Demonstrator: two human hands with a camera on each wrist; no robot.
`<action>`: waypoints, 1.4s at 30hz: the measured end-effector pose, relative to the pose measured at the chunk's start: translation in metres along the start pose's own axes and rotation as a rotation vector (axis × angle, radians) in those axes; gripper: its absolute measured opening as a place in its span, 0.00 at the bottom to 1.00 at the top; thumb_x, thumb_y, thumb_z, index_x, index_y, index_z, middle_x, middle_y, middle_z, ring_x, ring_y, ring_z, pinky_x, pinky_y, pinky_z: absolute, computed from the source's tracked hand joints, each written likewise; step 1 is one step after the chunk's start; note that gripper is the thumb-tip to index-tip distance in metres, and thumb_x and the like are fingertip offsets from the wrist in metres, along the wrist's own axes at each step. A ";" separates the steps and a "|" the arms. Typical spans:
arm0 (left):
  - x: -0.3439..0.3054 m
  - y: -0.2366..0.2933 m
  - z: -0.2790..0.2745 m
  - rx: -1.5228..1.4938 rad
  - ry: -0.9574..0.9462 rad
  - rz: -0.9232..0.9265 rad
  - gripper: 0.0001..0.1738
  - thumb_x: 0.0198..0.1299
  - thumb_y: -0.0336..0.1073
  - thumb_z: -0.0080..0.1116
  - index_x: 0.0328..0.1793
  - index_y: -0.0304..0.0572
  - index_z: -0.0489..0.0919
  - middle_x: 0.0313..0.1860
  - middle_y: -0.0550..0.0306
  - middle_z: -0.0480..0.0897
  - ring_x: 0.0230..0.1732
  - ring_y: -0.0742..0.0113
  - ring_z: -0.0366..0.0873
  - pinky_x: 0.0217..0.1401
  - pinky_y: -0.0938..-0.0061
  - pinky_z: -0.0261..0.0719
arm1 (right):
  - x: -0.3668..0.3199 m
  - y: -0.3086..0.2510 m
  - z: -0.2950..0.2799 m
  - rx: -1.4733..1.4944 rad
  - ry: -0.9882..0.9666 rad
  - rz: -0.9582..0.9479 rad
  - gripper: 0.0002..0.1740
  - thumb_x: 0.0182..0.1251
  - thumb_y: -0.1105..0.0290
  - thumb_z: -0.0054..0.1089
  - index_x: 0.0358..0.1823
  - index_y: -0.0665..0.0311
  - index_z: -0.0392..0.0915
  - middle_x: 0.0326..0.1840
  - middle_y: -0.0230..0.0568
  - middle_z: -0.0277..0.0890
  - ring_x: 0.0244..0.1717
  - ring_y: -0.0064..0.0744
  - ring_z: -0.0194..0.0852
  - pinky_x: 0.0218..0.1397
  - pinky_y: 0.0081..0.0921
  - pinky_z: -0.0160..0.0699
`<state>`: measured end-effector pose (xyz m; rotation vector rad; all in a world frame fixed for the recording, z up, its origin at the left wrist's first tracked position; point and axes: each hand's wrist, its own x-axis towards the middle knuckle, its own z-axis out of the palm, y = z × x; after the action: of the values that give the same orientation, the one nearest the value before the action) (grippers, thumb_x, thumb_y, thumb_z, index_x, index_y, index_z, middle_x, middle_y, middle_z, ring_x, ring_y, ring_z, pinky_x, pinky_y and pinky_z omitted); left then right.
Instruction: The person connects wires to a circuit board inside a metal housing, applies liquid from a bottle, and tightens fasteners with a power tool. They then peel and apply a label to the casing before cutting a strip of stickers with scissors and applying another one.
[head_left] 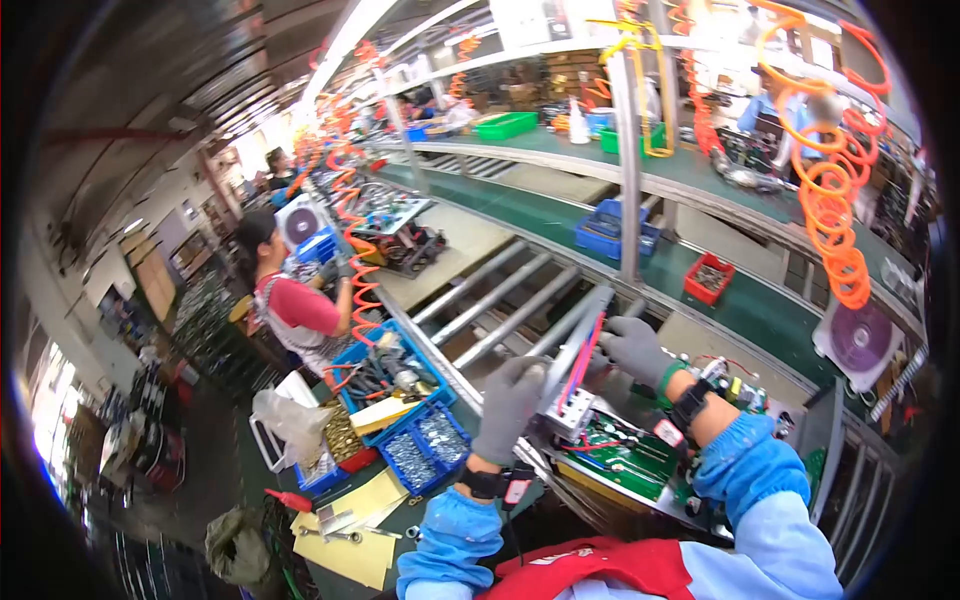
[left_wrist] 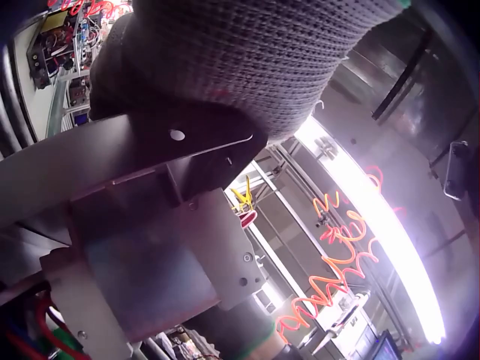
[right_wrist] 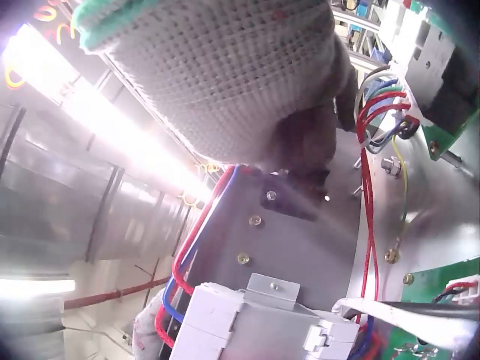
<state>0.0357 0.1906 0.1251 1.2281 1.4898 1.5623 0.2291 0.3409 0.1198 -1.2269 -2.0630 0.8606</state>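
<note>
Together, gloved left hand (head_left: 510, 405) and gloved right hand (head_left: 637, 350), fingers clasped on a metal panel (head_left: 573, 350) with red wires (head_left: 581, 366)

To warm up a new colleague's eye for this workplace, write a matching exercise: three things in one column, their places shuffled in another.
1. flat grey metal panel
2. small red plastic bin
3. two-compartment blue plastic tray

A. on the green surface beyond the metal rollers
B. beside the yellow paper sheets
C. between the grey-gloved left hand and the grey-gloved right hand

Right pairs: 1-C; 2-A; 3-B
</note>
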 end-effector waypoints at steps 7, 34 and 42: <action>0.003 -0.006 0.002 0.019 -0.010 0.068 0.15 0.70 0.37 0.57 0.49 0.32 0.86 0.35 0.65 0.82 0.38 0.78 0.74 0.43 0.79 0.73 | 0.004 0.014 0.005 0.023 0.006 -0.013 0.21 0.69 0.54 0.61 0.41 0.69 0.84 0.34 0.60 0.82 0.40 0.57 0.84 0.44 0.45 0.79; -0.093 -0.234 -0.223 1.382 0.244 -0.320 0.17 0.59 0.34 0.63 0.56 0.44 0.79 0.52 0.41 0.81 0.54 0.40 0.83 0.52 0.50 0.83 | 0.000 0.019 0.023 0.389 0.000 0.025 0.15 0.77 0.66 0.53 0.47 0.74 0.80 0.35 0.37 0.82 0.35 0.23 0.80 0.40 0.24 0.81; -0.044 -0.261 -0.251 1.332 -0.003 -0.624 0.15 0.67 0.37 0.55 0.55 0.44 0.84 0.54 0.39 0.87 0.56 0.42 0.86 0.57 0.50 0.84 | -0.005 0.011 0.025 0.194 0.138 -0.036 0.18 0.73 0.63 0.55 0.39 0.74 0.81 0.28 0.50 0.82 0.31 0.36 0.81 0.37 0.35 0.78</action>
<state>-0.2193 0.0947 -0.1182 1.1142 2.6663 0.0120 0.2175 0.3344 0.0952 -1.1095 -1.8408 0.9097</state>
